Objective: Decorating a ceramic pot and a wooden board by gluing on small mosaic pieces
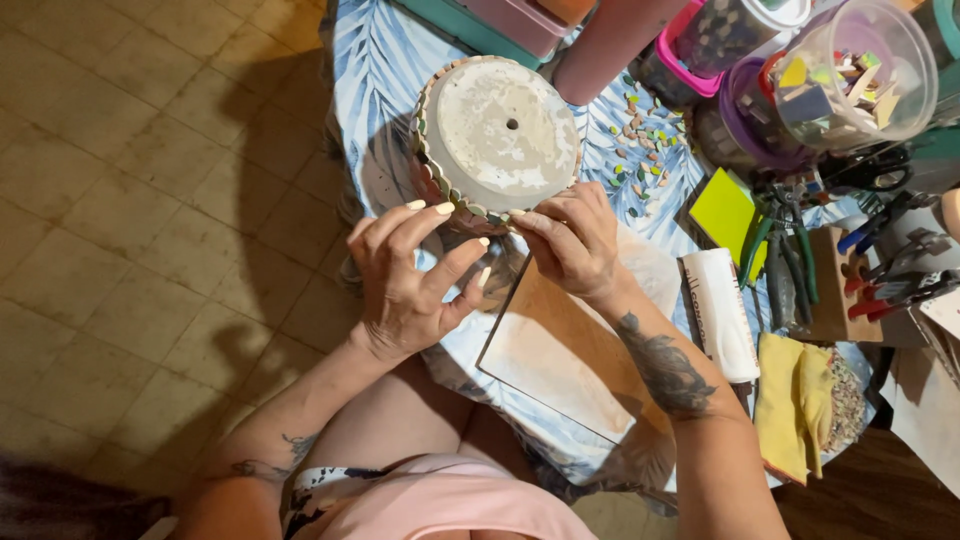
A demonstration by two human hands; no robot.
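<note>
At the near left edge of the worktop (372, 70), over the tiled floor (130, 200), my left hand (405, 275) has its grip half open, fingertips resting against the near side of the upturned clay pot (497, 135) without closing around it. Its pale base faces up, a row of small tiles running along the rim. Right of that, my right hand (572, 238) pinches at the pot's near rim, grip nearly closed; what it holds, I cannot tell. Below it lies a brown board (560, 355). Farther right sit loose mosaic pieces (640, 150), a white roll (718, 312), yellow gloves (795, 400) and pliers (785, 250).
</note>
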